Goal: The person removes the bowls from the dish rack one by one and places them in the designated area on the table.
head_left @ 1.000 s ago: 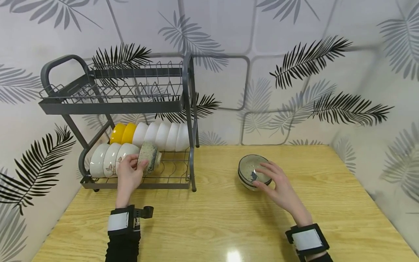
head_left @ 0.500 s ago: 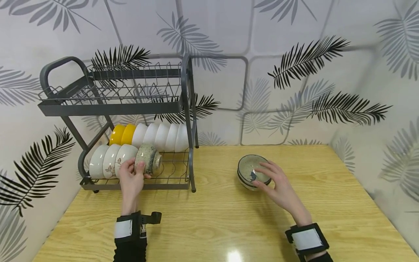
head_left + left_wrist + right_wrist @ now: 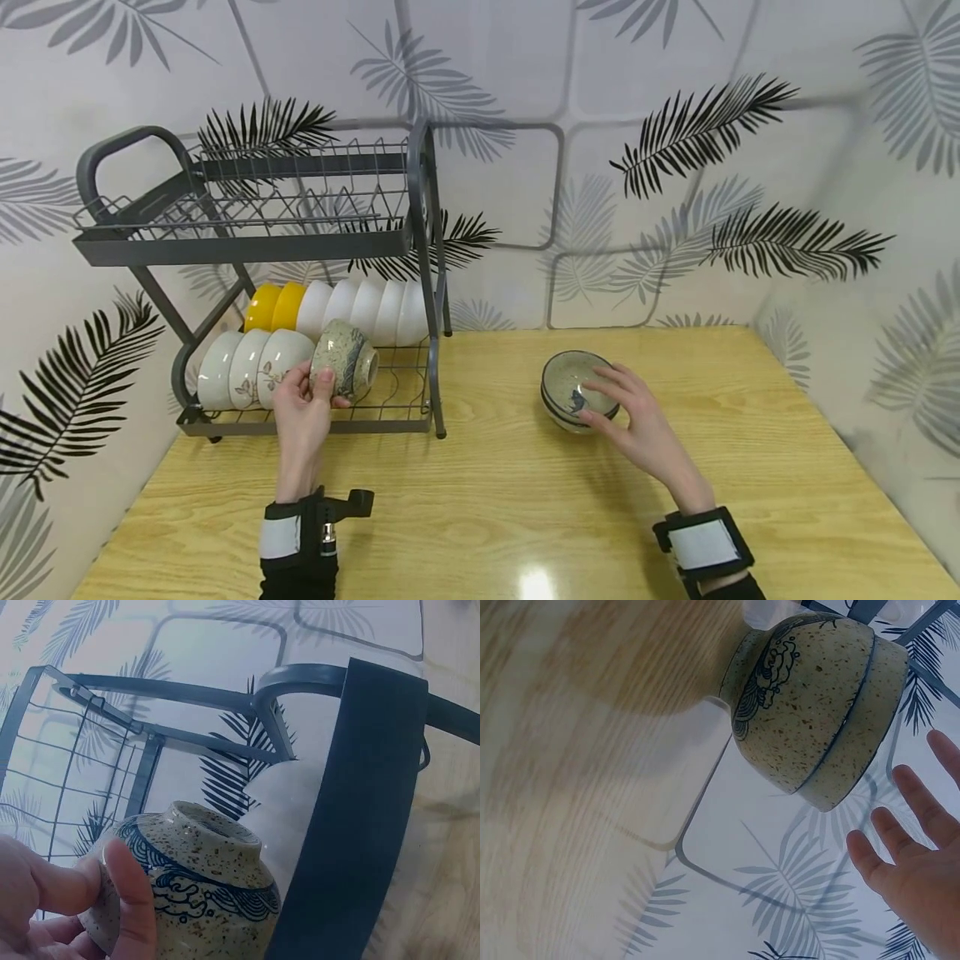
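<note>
Seen from the head: left hand gripping a speckled bowl on the rack, right hand spread over stacked bowls on the bench; left wrist: thumb across bowl; right wrist: fingers splayed beside stack.

speckled bowl tilted on rack, stacked bowls upright

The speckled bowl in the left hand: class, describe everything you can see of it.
The bowl looks ceramic, beige with dark speckles and blue wave painting. It lies tipped on its side, foot ring pointing right, over the lower tier of the rack, beside the white bowls. The left hand holds it, thumb on its wall.
</note>
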Demonstrator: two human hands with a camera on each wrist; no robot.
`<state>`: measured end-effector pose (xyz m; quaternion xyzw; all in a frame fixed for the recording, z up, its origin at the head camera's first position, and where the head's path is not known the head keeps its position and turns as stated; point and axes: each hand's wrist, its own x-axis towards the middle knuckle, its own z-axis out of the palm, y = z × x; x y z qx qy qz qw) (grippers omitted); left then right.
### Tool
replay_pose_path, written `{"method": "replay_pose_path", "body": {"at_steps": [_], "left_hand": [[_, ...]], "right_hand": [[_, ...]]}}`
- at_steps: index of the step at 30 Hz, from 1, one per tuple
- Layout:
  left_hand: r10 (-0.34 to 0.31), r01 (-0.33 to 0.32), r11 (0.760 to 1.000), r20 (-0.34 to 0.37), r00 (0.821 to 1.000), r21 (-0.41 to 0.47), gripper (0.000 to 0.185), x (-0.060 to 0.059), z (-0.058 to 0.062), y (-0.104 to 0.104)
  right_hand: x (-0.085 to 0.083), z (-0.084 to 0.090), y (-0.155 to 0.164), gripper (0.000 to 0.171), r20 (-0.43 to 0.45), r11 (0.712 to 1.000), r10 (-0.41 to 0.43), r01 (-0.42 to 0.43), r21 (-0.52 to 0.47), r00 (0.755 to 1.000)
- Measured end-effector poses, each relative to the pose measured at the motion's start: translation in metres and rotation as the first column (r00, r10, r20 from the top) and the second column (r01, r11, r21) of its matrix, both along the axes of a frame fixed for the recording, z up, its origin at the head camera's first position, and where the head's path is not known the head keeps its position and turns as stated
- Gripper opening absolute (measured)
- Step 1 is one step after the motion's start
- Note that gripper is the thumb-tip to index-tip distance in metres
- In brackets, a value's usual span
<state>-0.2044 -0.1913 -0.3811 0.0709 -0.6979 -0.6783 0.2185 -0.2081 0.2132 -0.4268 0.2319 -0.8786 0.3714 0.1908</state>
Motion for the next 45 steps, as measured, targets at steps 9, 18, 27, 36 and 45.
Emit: {"method": "replay_pose_path", "body": {"at_steps": [9, 18, 27, 36, 45], "left_hand": [[-0.044, 0.040, 0.998, -0.078, 0.996, -0.051, 0.026, 0.010, 0.011, 0.010], [-0.064, 0.020, 0.978, -0.207, 0.976, -0.206, 0.022, 0.015, 0.014, 0.021], [-0.126, 0.042, 0.963, -0.303, 0.944, -0.268, 0.019, 0.020, 0.020, 0.030], [-0.201, 0.054, 0.935, -0.398, 0.895, -0.351, 0.015, 0.025, 0.023, 0.041], [-0.261, 0.005, 0.889, -0.499, 0.827, -0.458, 0.014, 0.029, 0.024, 0.052]], "right_hand": [[0.004, 0.007, -0.002, 0.040, 0.004, 1.000, 0.002, -0.002, 0.003, 1.000], [0.009, 0.013, -0.006, 0.039, -0.026, 1.000, 0.007, -0.007, -0.008, 1.000], [0.012, 0.018, -0.007, 0.043, -0.054, 0.999, 0.018, -0.020, -0.044, 0.998], [0.017, 0.027, -0.012, 0.054, -0.169, 0.991, 0.044, -0.065, -0.119, 0.985], [0.025, 0.040, -0.016, 0.062, -0.210, 0.982, 0.075, -0.108, -0.153, 0.975]]}}
